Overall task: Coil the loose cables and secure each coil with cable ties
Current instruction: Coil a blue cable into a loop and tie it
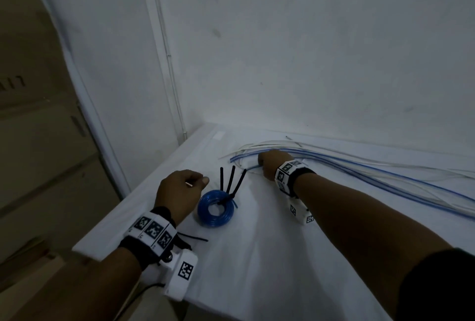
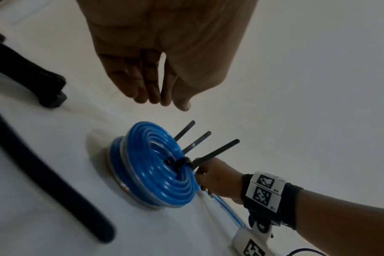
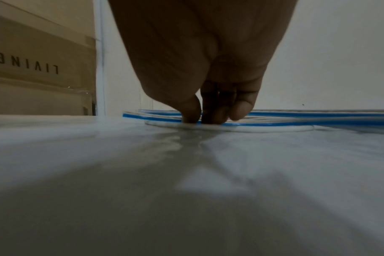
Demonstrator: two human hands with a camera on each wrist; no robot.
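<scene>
A tight blue coil point(image 1: 215, 209) point(image 2: 156, 166) lies on the white table point(image 1: 257, 256), bound by three black cable ties whose tails point(image 1: 232, 179) stick up. My left hand point(image 1: 200, 181) point(image 2: 164, 102) hovers just left of the coil, fingers relaxed and holding nothing. Several loose clear and blue-striped cables point(image 1: 372, 179) point(image 3: 296, 119) run from the right along the wall. My right hand point(image 1: 262, 163) point(image 3: 208, 119) reaches down onto their looped end, thumb and fingers pinching a blue-striped cable against the table. Its fingertips are hidden in the head view.
A loose black cable tie point(image 1: 195, 238) lies by my left wrist. The table's left edge point(image 1: 110, 225) drops off beside cardboard boxes point(image 1: 38, 140) point(image 3: 37, 69). White walls point(image 1: 308, 50) close the far corner. A black strap point(image 2: 39, 164) crosses the left wrist view.
</scene>
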